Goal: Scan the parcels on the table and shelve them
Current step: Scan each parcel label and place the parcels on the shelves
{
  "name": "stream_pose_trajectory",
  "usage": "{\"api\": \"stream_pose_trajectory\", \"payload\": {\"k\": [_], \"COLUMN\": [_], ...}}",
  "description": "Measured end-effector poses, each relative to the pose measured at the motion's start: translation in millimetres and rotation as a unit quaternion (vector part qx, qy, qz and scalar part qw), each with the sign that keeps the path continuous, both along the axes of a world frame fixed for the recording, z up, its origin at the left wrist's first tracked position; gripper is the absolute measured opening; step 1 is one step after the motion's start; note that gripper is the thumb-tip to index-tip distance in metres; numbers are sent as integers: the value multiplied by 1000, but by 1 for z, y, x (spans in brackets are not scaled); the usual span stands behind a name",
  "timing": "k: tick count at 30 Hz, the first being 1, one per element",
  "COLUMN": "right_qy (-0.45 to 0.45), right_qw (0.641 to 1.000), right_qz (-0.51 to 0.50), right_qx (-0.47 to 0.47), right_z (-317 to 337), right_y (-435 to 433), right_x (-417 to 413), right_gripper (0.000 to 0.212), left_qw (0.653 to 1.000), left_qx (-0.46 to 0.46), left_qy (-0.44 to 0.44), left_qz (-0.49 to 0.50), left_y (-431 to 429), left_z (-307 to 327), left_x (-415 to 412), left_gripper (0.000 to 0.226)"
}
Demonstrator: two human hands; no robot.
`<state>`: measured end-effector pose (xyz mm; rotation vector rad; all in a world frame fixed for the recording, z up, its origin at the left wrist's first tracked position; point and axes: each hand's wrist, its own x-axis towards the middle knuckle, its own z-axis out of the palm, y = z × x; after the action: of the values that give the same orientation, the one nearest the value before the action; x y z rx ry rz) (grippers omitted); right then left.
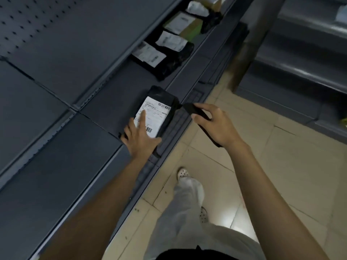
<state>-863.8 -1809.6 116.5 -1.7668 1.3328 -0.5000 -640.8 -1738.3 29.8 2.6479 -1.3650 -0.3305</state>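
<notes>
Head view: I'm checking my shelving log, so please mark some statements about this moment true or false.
1. The left hand rests on a black parcel lying on the shelf. True.
2. The right hand is empty. False: it holds a dark handheld device.
3. The parcel's white label faces up. True.
4. That parcel is alone on the shelf. False: other parcels lie farther along it.

The left grip (pixel 139 139) rests on a black parcel (pixel 164 95) on the shelf (pixel 105 113); the right grip (pixel 216 124) holds a scanner (pixel 194 110).
</notes>
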Motion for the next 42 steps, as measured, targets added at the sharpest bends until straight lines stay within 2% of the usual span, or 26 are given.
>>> {"api": "stream_pose_trajectory", "payload": {"k": [4,10,17,23,27,32,36,40,42], "right_qy": [26,59,75,74,75,87,93,96,87], "right_qw": [998,989,971,936,902,883,876,871,867], "right_qz": [63,135,227,342,422,459,472,479,490], "right_qx": [4,-1,26,37,55,37,36,39,35], "right_z": [-3,-11,-25,-40,-45,-50,-52,-55,-53], "right_y": [-70,-154,-208,-256,-300,-353,-385,-398,-396], "right_x": [34,74,100,109,104,90,77,73,74], "right_gripper": [46,46,45,41,43,42,42,45,46], "left_qw": [994,974,957,913,870,861,868,874,885], "left_qx": [-10,23,25,-33,-36,-45,-63,-125,-129], "left_qy": [50,116,106,125,151,183,191,180,152], "left_qz": [98,194,269,387,467,473,455,434,420], "left_y": [-45,-103,-130,-180,-223,-281,-314,-302,-289], "left_z": [-7,-19,-37,-38,-39,-37,-36,-40,-39], "left_x": [23,39,27,16,11,13,-4,-14,-18], "left_gripper": [113,108,102,99,102,101,103,95,92]}}
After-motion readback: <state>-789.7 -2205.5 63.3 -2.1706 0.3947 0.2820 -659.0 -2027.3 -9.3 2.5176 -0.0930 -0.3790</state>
